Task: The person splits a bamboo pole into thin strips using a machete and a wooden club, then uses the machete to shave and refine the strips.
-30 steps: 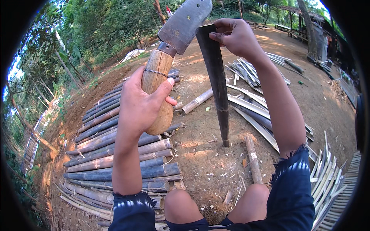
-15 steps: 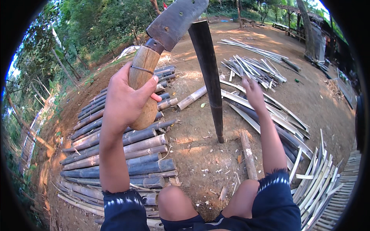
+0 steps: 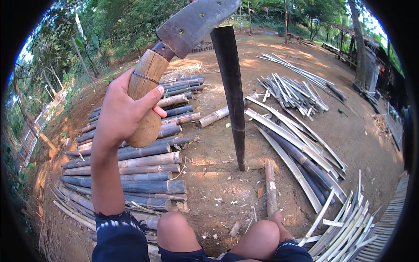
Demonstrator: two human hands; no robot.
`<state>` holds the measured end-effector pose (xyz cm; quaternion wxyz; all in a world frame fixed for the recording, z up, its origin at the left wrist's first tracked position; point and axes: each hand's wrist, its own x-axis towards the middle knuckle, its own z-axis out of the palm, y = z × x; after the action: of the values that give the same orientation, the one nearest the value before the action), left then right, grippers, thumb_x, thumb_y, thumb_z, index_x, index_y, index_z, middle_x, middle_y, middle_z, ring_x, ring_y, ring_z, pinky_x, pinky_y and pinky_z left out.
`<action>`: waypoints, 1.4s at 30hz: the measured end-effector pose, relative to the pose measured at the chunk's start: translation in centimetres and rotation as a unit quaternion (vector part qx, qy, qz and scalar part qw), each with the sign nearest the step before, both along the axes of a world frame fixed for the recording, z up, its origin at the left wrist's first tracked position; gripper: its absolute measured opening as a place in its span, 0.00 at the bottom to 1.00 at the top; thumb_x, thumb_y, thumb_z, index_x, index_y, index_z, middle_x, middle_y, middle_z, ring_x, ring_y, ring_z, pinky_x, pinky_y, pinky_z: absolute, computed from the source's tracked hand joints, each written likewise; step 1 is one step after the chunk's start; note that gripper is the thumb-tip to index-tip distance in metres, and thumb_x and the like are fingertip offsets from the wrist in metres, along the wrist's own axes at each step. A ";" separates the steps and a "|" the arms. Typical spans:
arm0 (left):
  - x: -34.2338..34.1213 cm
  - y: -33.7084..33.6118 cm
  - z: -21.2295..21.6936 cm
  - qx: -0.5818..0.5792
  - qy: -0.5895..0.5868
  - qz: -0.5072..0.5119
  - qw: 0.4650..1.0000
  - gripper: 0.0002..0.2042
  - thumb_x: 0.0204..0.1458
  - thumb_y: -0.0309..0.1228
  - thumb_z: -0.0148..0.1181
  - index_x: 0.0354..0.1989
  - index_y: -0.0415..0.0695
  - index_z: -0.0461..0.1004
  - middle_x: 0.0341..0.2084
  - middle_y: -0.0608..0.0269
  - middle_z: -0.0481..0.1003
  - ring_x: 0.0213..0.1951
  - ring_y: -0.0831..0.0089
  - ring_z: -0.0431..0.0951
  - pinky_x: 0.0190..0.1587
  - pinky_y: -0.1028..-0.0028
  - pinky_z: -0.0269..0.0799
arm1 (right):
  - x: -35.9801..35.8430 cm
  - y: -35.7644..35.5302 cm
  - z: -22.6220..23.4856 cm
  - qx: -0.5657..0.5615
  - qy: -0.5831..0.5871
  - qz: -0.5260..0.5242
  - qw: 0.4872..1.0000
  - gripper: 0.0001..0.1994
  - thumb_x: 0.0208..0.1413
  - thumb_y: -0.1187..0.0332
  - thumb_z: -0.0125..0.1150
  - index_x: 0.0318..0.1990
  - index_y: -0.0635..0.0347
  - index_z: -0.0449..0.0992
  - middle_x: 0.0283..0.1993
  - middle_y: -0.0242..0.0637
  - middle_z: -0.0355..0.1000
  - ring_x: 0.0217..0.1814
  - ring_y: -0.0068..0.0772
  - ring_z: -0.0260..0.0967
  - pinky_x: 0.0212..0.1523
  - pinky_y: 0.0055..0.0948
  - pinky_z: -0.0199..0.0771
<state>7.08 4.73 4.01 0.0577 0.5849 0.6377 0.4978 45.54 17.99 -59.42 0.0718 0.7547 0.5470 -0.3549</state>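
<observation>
My left hand (image 3: pixel 120 107) is wrapped round the thick wooden handle of a large cleaver-like knife (image 3: pixel 192 28), raised in front of me. The blade's lower edge meets the top of a dark bamboo piece (image 3: pixel 229 74), which stands nearly upright, its lower end at the ground and no hand on it. Whether the blade is sunk into the bamboo I cannot tell. Low beside my right knee, my right hand (image 3: pixel 276 216) has its fingers closed at the near end of a short wooden stick (image 3: pixel 270 185) lying on the dirt; part of that forearm is hidden behind the knee.
Cut bamboo poles (image 3: pixel 152 187) lie stacked on the left. Split bamboo lengths (image 3: pixel 301 153) lie on the right, with thin strips (image 3: pixel 345 231) nearer me and another strip pile (image 3: pixel 292 94) farther off. One loose bamboo pole (image 3: pixel 218 115) lies behind the standing piece.
My right hand has dropped from beside the bamboo down to the stick near my knee. The knife and standing bamboo keep their contact, and the view has shifted slightly.
</observation>
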 end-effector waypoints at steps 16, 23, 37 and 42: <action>0.8 2.8 0.7 0.022 0.044 -0.002 0.999 0.19 0.57 0.29 0.63 0.54 0.33 0.69 0.32 0.61 0.77 0.24 0.75 0.82 0.30 0.74 0.77 | 1.0 9.3 -1.0 0.032 0.214 -0.166 0.962 0.30 0.32 0.54 0.78 0.39 0.73 0.82 0.43 0.50 0.81 0.46 0.43 0.80 0.48 0.37 0.77; -0.2 1.9 1.1 0.016 0.066 0.021 0.997 0.19 0.55 0.28 0.63 0.53 0.33 0.69 0.32 0.59 0.77 0.25 0.72 0.83 0.31 0.71 0.78 | -1.7 9.3 25.3 0.394 0.406 -0.049 0.823 0.32 0.37 0.68 0.80 0.53 0.70 0.73 0.47 0.47 0.78 0.45 0.41 0.77 0.48 0.37 0.76; -0.7 4.7 1.0 0.032 0.106 -0.005 0.994 0.16 0.55 0.28 0.62 0.47 0.32 0.70 0.29 0.55 0.77 0.24 0.70 0.82 0.30 0.69 0.78 | -1.2 7.0 82.2 0.908 0.158 0.183 0.342 0.33 0.41 0.64 0.79 0.57 0.64 0.74 0.50 0.47 0.79 0.49 0.42 0.79 0.57 0.36 0.75; -1.8 4.4 1.3 -0.021 0.160 0.009 0.987 0.16 0.51 0.30 0.64 0.43 0.30 0.71 0.29 0.45 0.79 0.25 0.62 0.83 0.34 0.63 0.78 | -9.1 5.8 74.7 0.726 -0.117 0.320 0.598 0.33 0.39 0.72 0.72 0.58 0.63 0.71 0.44 0.52 0.79 0.45 0.50 0.79 0.53 0.42 0.77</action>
<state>5.27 9.16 5.33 -0.0376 0.6496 0.6545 0.3850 36.46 23.77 15.23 -0.3275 0.3699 0.8175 0.2960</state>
